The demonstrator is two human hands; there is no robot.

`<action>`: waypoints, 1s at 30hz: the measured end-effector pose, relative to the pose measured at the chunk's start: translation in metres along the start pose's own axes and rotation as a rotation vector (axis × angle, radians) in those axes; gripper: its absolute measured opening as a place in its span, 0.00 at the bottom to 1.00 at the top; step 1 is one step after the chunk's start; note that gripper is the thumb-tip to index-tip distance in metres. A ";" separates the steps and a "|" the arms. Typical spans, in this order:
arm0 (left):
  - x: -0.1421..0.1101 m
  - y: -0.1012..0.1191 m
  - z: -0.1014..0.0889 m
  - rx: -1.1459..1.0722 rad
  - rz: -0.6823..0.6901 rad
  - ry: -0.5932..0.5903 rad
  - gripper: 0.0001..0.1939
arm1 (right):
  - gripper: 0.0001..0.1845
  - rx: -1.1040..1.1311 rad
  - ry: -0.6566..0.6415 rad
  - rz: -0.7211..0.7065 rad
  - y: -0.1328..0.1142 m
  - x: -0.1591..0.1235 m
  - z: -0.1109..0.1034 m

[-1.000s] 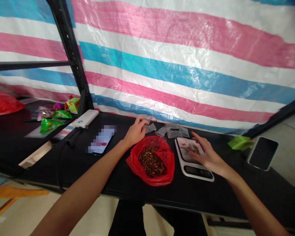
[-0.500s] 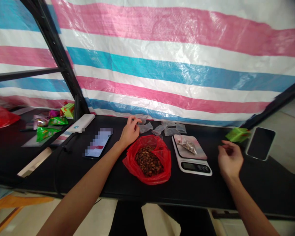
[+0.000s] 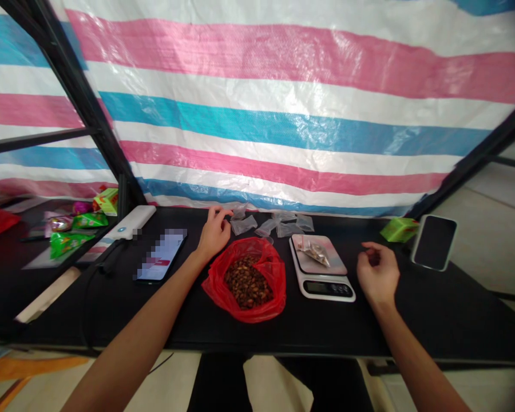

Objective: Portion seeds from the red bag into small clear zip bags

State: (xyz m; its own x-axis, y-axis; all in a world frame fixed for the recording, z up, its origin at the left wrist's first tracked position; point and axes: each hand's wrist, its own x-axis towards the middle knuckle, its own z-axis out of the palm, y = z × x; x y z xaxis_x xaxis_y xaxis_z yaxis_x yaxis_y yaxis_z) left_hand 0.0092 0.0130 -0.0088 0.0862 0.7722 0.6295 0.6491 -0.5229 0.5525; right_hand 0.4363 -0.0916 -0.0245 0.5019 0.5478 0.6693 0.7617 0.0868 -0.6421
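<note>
My left hand [image 3: 214, 233] rests on the black table with its fingers loosely bent and apart, holding nothing. Its fingertips are close to several small clear plastic bags [image 3: 289, 230]. Just in front of it stands an open red plastic bag [image 3: 276, 303], filled with small brown kernels or seeds [image 3: 246, 281]. A white digital kitchen scale [image 3: 321, 268] sits right of the red bag, bearing a small clear bag with some contents [image 3: 314, 253]. To the right of the scale, my right hand [image 3: 378, 276] lies on its side, fingers loosely curled and a gap visible inside them.
A phone [image 3: 165, 254] with a lit screen lies at left, near a white power strip [image 3: 133, 222]. Green snack packets [image 3: 66, 243] lie farther left. At right, a white-edged phone [image 3: 435, 242] leans by a green box [image 3: 398, 230]. A striped plastic sheet [image 3: 283, 126] hangs behind.
The view has turned slightly, so everything sits farther left in the picture. My right hand appears slightly nearer the scale; my left hand stays by the small bags.
</note>
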 end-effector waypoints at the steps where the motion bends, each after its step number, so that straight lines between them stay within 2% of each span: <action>1: 0.000 0.000 0.000 0.000 -0.001 0.003 0.16 | 0.14 -0.002 -0.008 -0.015 -0.001 0.000 0.000; 9: -0.001 0.002 0.001 0.032 0.030 -0.021 0.16 | 0.11 0.049 -0.085 -0.099 -0.008 -0.003 0.000; 14: -0.001 0.006 -0.002 0.112 0.089 -0.084 0.16 | 0.08 0.022 -0.185 -0.240 -0.021 -0.003 -0.001; 16: -0.002 0.008 -0.003 0.131 0.105 -0.093 0.17 | 0.08 0.020 -0.259 -0.308 -0.031 -0.001 -0.001; 18: -0.002 0.011 -0.004 0.133 0.121 -0.100 0.17 | 0.11 0.034 -0.390 -0.367 -0.043 0.000 0.002; 21: -0.002 0.014 -0.004 0.121 0.140 -0.109 0.18 | 0.19 -0.007 -0.603 -0.432 -0.061 -0.001 0.009; 23: -0.003 0.015 -0.004 0.116 0.142 -0.110 0.18 | 0.24 -0.064 -0.670 -0.460 -0.069 -0.002 0.014; 25: -0.003 0.016 -0.005 0.116 0.139 -0.113 0.18 | 0.23 -0.098 -0.685 -0.483 -0.074 -0.002 0.018; 27: -0.004 0.016 -0.005 0.116 0.136 -0.114 0.18 | 0.18 -0.106 -0.677 -0.515 -0.077 -0.001 0.019; 30: -0.003 0.018 -0.005 0.095 0.150 -0.109 0.17 | 0.14 -0.074 -0.599 -0.554 -0.086 -0.002 0.022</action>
State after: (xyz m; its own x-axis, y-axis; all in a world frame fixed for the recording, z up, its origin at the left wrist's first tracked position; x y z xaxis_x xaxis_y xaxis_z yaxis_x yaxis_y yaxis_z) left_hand 0.0164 -0.0007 0.0017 0.2655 0.7251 0.6354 0.6909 -0.6028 0.3992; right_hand 0.3606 -0.0825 0.0213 -0.2431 0.7952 0.5554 0.8704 0.4316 -0.2369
